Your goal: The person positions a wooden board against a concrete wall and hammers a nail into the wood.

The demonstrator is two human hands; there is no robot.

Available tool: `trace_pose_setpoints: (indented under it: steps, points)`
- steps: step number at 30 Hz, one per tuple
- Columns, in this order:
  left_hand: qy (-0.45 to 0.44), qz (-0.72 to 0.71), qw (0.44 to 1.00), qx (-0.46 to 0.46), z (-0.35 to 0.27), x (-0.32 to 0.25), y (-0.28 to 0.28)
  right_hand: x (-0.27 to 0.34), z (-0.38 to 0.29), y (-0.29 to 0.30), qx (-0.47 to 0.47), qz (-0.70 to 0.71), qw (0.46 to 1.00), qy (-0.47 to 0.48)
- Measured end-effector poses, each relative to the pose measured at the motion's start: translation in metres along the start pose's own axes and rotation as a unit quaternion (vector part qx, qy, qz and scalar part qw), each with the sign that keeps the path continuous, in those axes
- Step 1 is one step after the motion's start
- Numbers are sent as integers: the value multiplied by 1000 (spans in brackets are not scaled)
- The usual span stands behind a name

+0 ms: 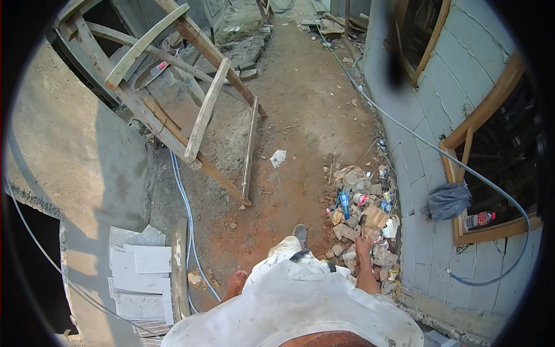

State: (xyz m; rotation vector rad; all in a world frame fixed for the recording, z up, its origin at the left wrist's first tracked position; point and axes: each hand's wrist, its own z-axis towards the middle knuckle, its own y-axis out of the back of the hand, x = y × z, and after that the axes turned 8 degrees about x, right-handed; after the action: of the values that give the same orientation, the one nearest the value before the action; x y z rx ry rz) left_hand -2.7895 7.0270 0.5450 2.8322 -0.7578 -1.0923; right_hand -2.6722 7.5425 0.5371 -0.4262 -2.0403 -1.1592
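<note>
My right hand (pixel 363 246) is closed around a small hand tool (pixel 362 225) with a dark metal end, possibly a hammer. It hangs at my right side, over a heap of rubble and litter (pixel 347 232). Behind the tool lies a flat brown piece (pixel 376 218), like cardboard or board. On the other side, my left hand (pixel 236 279) hangs by my white trousers with its fingers curled. Nothing shows in it, though its palm is hidden. One shoe (pixel 299 234) is visible on the dirt path (pixel 303 182) in front of me.
A wooden trestle-like frame (pixel 208 108) stands ahead on the left. Stacked tiles (pixel 141 269), a timber plank (pixel 179 264) and blue hoses (pixel 184 208) lie left. Along the right runs a grey block wall (pixel 416 156) with wood-framed windows, a dark cloth (pixel 448 201), a bottle (pixel 479 220) and a hanging hose (pixel 433 145).
</note>
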Motion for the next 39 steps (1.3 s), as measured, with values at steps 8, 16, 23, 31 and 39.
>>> trace_pose_setpoints:
  steps: [8,16,23,31,39]
  points:
    - [-295,210,932,0,254,-474,-101,45,62,-12,92,-114,966,-212]
    - [-297,160,941,-34,452,-640,-144,187,348,-111,117,-160,970,-140]
    - [-35,161,977,-135,493,-616,-48,534,721,-216,77,-88,989,93]
    - [36,41,985,-164,639,-787,-20,798,935,-380,106,-44,977,177]
    - [-115,50,976,-179,820,-1063,24,776,967,-475,237,-113,965,-15]
